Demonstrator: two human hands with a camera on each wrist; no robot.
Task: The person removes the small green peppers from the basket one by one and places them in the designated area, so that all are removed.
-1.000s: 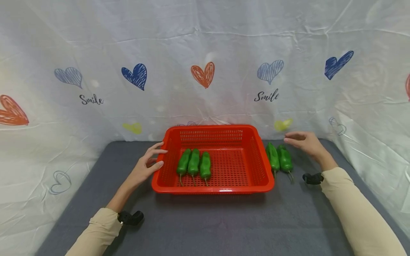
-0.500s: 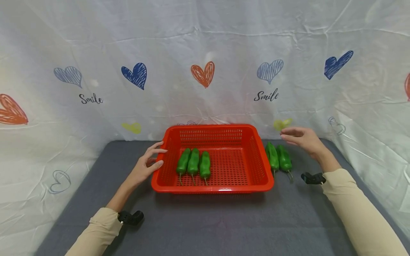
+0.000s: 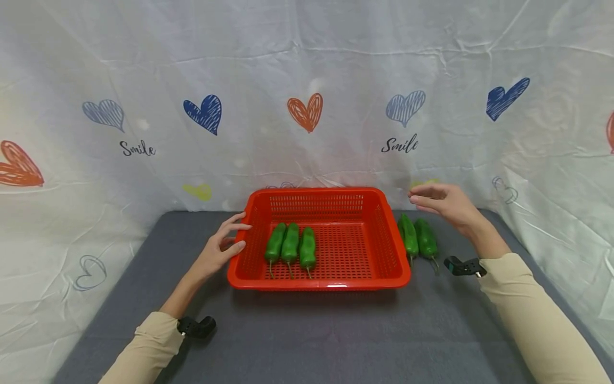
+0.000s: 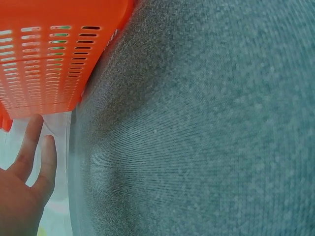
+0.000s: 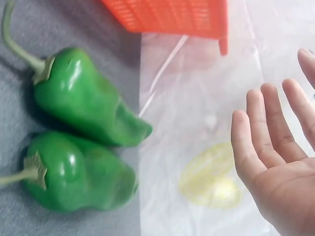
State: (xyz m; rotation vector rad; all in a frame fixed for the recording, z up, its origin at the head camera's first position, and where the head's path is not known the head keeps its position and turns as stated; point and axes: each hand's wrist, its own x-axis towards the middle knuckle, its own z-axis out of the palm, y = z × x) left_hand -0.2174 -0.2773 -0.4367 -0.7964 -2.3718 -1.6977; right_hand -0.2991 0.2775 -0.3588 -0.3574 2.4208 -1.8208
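A red plastic basket (image 3: 318,284) with slotted walls stands on the grey table. My left hand (image 3: 215,256) rests at its left rim, fingers spread and nearly straight. Two of those fingers (image 4: 47,164) show beside the basket wall in the left wrist view. Inside the basket, three green peppers (image 3: 290,242) lie side by side in its left half. Outside on the right lie two more, a left pepper (image 3: 409,237) and a right pepper (image 3: 426,239). Above their far ends hovers my right hand (image 3: 451,208), holding nothing; in the right wrist view its loosely bent fingers are apart from both peppers.
Behind the table hangs a white cloth (image 3: 350,69) printed with hearts and words, close to the basket's back rim. The grey tabletop (image 3: 331,336) extends in front of the basket. Each wrist wears a black camera, such as the right wrist camera (image 3: 464,266).
My right hand has moved a little up and to the left, over the far ends of the two outer peppers. The left hand, basket and peppers have stayed put.
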